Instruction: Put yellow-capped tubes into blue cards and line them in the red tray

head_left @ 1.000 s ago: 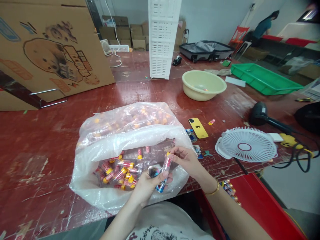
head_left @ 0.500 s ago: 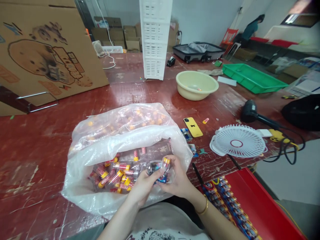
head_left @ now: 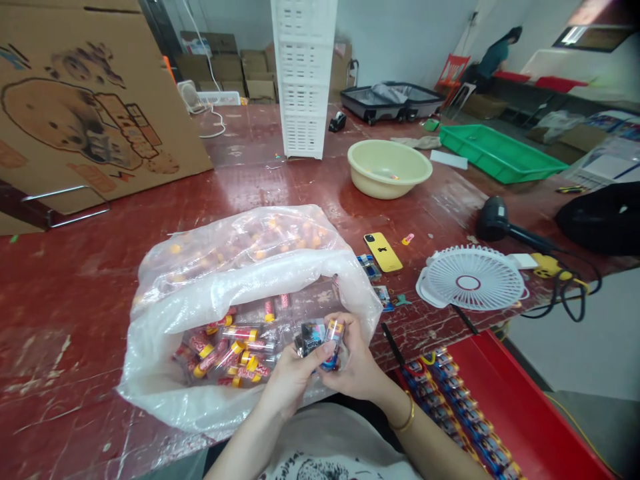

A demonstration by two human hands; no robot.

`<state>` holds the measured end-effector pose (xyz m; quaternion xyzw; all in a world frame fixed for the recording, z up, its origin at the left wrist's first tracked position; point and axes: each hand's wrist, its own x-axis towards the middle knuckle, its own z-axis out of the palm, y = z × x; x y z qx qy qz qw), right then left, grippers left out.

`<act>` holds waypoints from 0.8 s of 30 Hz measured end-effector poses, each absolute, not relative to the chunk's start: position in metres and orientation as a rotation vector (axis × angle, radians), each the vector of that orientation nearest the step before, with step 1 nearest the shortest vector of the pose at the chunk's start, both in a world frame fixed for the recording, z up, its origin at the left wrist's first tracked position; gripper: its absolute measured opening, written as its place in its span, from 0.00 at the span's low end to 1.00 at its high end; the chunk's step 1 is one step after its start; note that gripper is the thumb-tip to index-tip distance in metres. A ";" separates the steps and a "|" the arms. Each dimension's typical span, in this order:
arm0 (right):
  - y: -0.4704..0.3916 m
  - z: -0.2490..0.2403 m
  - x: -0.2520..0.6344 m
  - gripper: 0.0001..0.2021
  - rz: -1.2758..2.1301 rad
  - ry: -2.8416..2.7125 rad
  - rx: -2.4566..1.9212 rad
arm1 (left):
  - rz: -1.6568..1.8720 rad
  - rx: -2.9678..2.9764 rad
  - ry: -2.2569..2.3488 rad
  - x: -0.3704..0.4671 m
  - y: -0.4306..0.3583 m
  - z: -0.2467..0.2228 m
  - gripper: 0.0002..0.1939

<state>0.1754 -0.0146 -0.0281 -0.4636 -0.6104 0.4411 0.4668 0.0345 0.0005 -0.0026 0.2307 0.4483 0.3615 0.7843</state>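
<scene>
Both hands meet over the front right of an open translucent plastic bag (head_left: pixel 165 340). My left hand (head_left: pixel 290 377) is closed on a dark printed card (head_left: pixel 311 335), its thumb pressing against a small clear tube. My right hand (head_left: pixel 356 363) wraps around that tube (head_left: pixel 332 337), which has a yellow cap at its upper end and blue at its lower end. Inside the bag lie several clear tubes (head_left: pixel 233 357) with yellow caps and red-and-pink contents. More of them show through the bag's far side.
Right of the bag are a yellow phone (head_left: pixel 384 252), small blue packets (head_left: pixel 369 267), a white fan (head_left: pixel 470 279) and a black hair dryer (head_left: pixel 510 227). A cream basin (head_left: pixel 389 170) and white basket stack (head_left: pixel 303 80) stand behind. Rows of packed tubes fill part of a red tray (head_left: pixel 520 400).
The tube and card have turned slightly between my hands, so more of the card's printed face and the tube's side show. The whole view has shifted a little.
</scene>
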 end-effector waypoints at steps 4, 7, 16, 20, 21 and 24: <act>-0.013 -0.026 0.180 0.31 1.217 -1.334 -1.053 | 0.780 0.545 0.984 0.036 -0.001 -0.006 0.13; -0.015 -0.022 0.182 0.24 1.319 -1.002 -1.052 | 0.734 0.574 1.026 0.041 -0.004 -0.005 0.18; -0.103 -0.044 0.333 0.26 0.859 -0.386 -1.515 | 0.618 0.480 1.060 0.062 0.009 -0.001 0.20; -0.143 -0.109 0.421 0.22 0.626 -0.031 -1.922 | 0.631 0.543 1.119 0.064 0.013 -0.007 0.20; -0.144 -0.126 0.432 0.18 0.630 0.012 -1.978 | 0.642 0.566 1.128 0.064 0.012 -0.008 0.19; -0.134 -0.166 0.444 0.11 0.645 0.085 -2.140 | 0.676 0.565 1.145 0.064 0.011 -0.008 0.21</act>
